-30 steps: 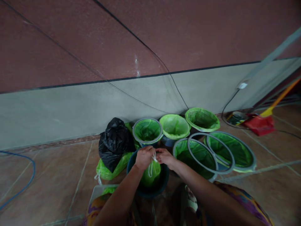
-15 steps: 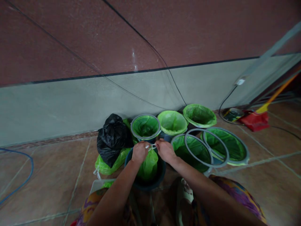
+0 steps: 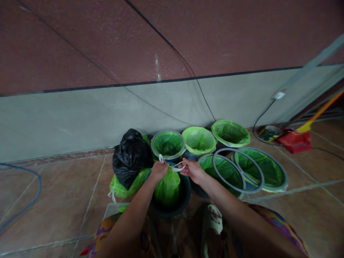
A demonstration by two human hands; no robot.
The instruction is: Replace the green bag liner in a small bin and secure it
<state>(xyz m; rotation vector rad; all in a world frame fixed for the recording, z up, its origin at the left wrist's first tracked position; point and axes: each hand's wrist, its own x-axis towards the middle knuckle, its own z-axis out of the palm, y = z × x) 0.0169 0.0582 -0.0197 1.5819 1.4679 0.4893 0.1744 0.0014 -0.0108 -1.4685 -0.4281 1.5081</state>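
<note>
A green drawstring trash bag (image 3: 167,188) stands gathered at its neck inside a dark bin (image 3: 184,202) in front of me. My left hand (image 3: 159,170) is closed on the white drawstring at the bag's top, and a white loop sticks up above the fingers. My right hand (image 3: 192,170) pinches the other side of the white drawstring (image 3: 177,167), which stretches between the two hands. Behind them stands a bin with a grey rim and green liner (image 3: 168,143). Right of my right hand is another lined bin (image 3: 223,172) with a loose grey ring (image 3: 260,179) lying across it.
More green-lined bins (image 3: 199,140) stand along the wall. On the left a black plastic bag (image 3: 131,154) rests on a tied green bag (image 3: 122,188). A red dustpan (image 3: 297,141) is at right, a blue hose (image 3: 37,195) at far left. Cables hang down the wall.
My hands have moved slightly apart, and more of the white drawstring shows between them and above my left hand. The view has shifted a little to the left.
</note>
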